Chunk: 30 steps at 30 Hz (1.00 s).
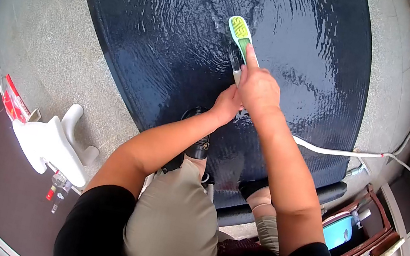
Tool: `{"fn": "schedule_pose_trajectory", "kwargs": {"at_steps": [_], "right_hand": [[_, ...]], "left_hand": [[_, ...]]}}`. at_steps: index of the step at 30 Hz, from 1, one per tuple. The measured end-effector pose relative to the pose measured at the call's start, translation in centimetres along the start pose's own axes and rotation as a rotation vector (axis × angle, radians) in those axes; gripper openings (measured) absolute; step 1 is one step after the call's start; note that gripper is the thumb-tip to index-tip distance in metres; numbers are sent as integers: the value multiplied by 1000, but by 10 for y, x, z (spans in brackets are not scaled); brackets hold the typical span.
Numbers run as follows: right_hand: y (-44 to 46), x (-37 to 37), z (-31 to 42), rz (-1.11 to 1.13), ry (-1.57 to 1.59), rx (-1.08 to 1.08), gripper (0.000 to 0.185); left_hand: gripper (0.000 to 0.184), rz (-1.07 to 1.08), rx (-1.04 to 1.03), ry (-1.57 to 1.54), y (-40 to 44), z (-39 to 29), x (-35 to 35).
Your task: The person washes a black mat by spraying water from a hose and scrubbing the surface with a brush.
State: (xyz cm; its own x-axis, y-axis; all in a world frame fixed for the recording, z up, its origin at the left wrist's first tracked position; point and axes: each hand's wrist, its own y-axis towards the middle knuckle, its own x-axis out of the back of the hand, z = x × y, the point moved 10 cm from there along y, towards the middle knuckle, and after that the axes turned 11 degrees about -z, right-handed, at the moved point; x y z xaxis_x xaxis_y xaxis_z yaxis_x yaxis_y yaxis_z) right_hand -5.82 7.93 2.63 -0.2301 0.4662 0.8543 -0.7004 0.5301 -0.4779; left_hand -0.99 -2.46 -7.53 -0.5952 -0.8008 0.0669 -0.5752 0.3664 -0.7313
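My right hand (260, 91) is closed round the handle of a pale green and white brush (241, 28), its index finger stretched along the brush. The brush head, yellow-green on top, is over a wet dark ribbed mat (189, 32). Close against the right hand, my left hand (226, 104) is closed on what looks like the end of a white hose (317, 147). A pale tip shows between the hands, and clear water runs from it beside the brush. The right forearm hides part of the hose.
Water ripples spread over the mat. A white plastic stool or chair (49, 141) lies at left near a red packet (13, 100) and small bottles (58, 187). At right, a brown crate (362, 232) holds a blue item (337, 232). My shoes rest on the mat's near part.
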Motion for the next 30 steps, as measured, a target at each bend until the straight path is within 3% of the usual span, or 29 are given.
{"fn": "schedule_pose_trajectory", "kwargs": {"at_steps": [2,3,6,8,11,16,19,20,21,23,26,29,30], "right_hand": [[-18,-8,-10,98,-23,-48,53],[-17,-9,-10,68,-58,-26,52],[30,16,20,-59,-72,78,50],[77,36,48,-79,43,91,47],[98,32,57,-178,139,84,47],[-2,-3,31,-7,44,137,50],[-30,-26,21,185,-62,72,51],[-9,-18,30,107,-36,101,50],[14,-9,42,29,-9,133,50],[64,9,70,-94,23,168,49],[94,22,84,-132,109,150,48],[41,-4,56,-70,116,124,52],[17,-11,45,-12,83,123,54]], "left_hand": [[52,-63,-118,79,11,4,0],[49,6,-49,52,0,-12,0],[46,39,-95,44,7,-18,-9],[44,66,134,-179,11,8,-15],[44,29,87,-170,7,9,-9],[44,6,103,-70,-4,19,4],[44,11,-160,144,-9,-2,6],[43,37,-299,208,-4,-5,0],[43,36,-306,209,-3,-10,-2],[43,50,99,-112,-5,15,-3],[44,29,89,-134,0,26,-2],[45,29,92,-125,-6,13,-1],[45,-25,-108,21,-4,-1,5]]}}
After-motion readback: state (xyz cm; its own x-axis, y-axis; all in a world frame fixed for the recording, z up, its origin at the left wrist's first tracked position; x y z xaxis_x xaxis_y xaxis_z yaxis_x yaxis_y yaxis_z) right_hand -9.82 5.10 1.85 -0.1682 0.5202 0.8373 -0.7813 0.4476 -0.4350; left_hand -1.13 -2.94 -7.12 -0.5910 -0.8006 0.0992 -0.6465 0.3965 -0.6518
